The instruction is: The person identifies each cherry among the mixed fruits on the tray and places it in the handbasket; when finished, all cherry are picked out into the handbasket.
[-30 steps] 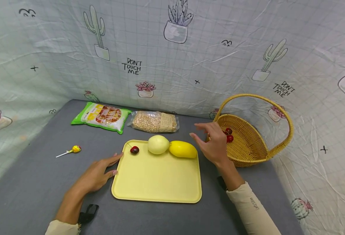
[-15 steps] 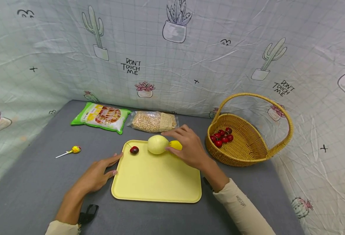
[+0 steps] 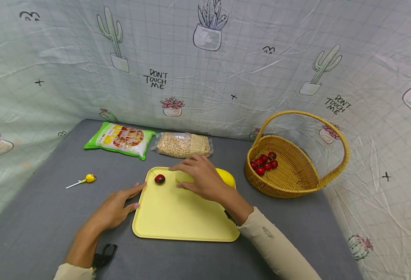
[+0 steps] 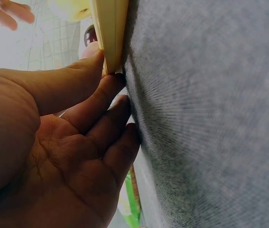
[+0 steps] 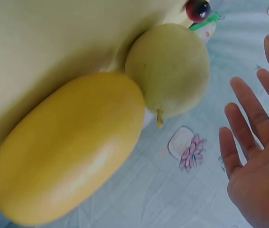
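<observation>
A pale yellow tray lies on the grey table. My left hand rests against its left edge, fingertips and thumb touching the rim. Along the tray's far side are a dark red cherry with its stem, a round pale pear and an oblong yellow fruit. My right hand hovers above the pear with spread fingers and holds nothing, as the right wrist view shows. It hides most of the pear and part of the yellow fruit from the head view.
A wicker basket with a tall handle stands at the right, several cherries inside it. At the back lie a green-and-white food bag and a clear bag of grains. A lollipop lies at the left.
My right hand has moved left from beside the basket, passing over the yellow fruit to above the pear. The left hand and the fruit have stayed put.
</observation>
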Demonstrator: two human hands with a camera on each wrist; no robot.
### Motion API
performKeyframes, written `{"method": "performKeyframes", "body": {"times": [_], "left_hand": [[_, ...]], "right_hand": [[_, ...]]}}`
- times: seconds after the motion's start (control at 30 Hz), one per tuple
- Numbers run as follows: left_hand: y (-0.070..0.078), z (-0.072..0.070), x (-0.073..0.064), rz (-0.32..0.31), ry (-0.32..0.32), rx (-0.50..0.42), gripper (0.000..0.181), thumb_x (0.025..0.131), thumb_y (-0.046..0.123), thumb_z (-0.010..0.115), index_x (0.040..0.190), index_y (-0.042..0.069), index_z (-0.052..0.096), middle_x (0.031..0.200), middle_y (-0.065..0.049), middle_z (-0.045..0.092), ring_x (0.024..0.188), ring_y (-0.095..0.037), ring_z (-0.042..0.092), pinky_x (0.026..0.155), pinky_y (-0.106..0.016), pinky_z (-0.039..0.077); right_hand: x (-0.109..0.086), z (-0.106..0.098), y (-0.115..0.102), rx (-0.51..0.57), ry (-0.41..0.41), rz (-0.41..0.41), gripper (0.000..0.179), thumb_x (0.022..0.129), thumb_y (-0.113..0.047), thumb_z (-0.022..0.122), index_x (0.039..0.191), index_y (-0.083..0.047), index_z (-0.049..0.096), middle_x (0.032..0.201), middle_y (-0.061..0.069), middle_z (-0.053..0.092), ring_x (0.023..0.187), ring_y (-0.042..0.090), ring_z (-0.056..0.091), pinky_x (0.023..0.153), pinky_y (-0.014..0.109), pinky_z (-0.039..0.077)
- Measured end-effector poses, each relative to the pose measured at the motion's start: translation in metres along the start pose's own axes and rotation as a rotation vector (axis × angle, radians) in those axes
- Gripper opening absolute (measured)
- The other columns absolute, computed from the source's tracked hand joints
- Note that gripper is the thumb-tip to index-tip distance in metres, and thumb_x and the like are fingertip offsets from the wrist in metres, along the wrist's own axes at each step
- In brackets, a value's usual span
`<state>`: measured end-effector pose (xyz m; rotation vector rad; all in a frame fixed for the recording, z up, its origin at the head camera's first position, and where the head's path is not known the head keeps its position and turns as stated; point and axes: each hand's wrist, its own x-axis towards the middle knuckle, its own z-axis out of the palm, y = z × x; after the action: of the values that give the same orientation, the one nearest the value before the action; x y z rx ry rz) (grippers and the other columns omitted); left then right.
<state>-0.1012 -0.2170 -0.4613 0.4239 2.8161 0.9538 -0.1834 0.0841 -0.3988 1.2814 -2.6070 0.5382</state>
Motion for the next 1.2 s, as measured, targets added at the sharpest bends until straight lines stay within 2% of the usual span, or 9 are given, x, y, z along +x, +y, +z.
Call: {"method": "performKeyframes", "body": {"times": [0.23,0.43,0.6,0.8,0.97,1.07,1.2], "left_hand": [[0.0,-0.001,0.0,-0.006,-0.007,0.004,0.067,0.099,0.007,0.072,0.161,0.009,0.048,0.158,-0.032,0.047,0.144,-0.056,0.047,0.11,-0.075,0.041],[-0.001,-0.001,0.0,-0.005,-0.008,0.006,0.067,0.098,0.005,0.073,0.16,0.007,0.048,0.157,-0.033,0.048,0.144,-0.056,0.048,0.11,-0.075,0.042],[-0.001,0.0,0.0,0.0,-0.001,-0.002,0.067,0.098,0.004,0.073,0.16,0.006,0.048,0.157,-0.034,0.049,0.144,-0.055,0.049,0.11,-0.073,0.043],[-0.003,0.0,0.0,0.007,0.013,0.008,0.067,0.098,0.004,0.073,0.16,0.007,0.049,0.156,-0.033,0.05,0.143,-0.055,0.05,0.109,-0.073,0.044],[-0.002,0.001,0.0,0.002,0.013,0.013,0.066,0.098,0.005,0.073,0.16,0.008,0.049,0.156,-0.033,0.05,0.143,-0.054,0.05,0.109,-0.073,0.044],[-0.001,0.002,0.0,-0.003,0.009,0.011,0.066,0.098,0.005,0.073,0.16,0.009,0.049,0.157,-0.032,0.05,0.144,-0.053,0.05,0.11,-0.072,0.044],[0.0,0.001,0.001,-0.003,0.004,0.004,0.067,0.098,0.005,0.072,0.16,0.008,0.049,0.157,-0.032,0.05,0.144,-0.053,0.049,0.11,-0.072,0.044]], "right_hand": [[0.017,0.012,-0.006,-0.025,-0.128,0.034,0.05,0.093,-0.039,0.083,0.14,-0.032,0.07,0.137,-0.008,0.073,0.121,0.016,0.055,0.107,0.041,0.043],[0.034,0.022,-0.011,-0.094,-0.213,0.042,0.05,0.094,-0.04,0.082,0.141,-0.033,0.069,0.14,-0.009,0.072,0.129,0.017,0.055,0.109,0.041,0.042],[0.046,0.033,-0.015,-0.148,-0.268,0.043,0.049,0.094,-0.04,0.082,0.14,-0.033,0.069,0.139,-0.008,0.073,0.13,0.016,0.055,0.116,0.042,0.039],[0.058,0.045,-0.021,-0.231,-0.277,-0.001,0.047,0.094,-0.04,0.082,0.139,-0.034,0.071,0.128,-0.01,0.076,0.119,0.014,0.056,0.108,0.039,0.04],[0.063,0.053,-0.024,-0.286,-0.28,-0.022,0.041,0.094,-0.038,0.082,0.135,-0.034,0.074,0.125,-0.012,0.076,0.111,0.012,0.056,0.103,0.036,0.041],[0.064,0.06,-0.023,-0.285,-0.273,-0.036,0.023,0.097,-0.034,0.079,0.12,-0.034,0.078,0.112,-0.013,0.077,0.103,0.012,0.056,0.096,0.034,0.04],[0.063,0.064,-0.023,-0.266,-0.254,-0.048,0.006,0.098,-0.029,0.078,0.103,-0.032,0.078,0.095,-0.014,0.073,0.094,0.012,0.053,0.089,0.033,0.038]]}}
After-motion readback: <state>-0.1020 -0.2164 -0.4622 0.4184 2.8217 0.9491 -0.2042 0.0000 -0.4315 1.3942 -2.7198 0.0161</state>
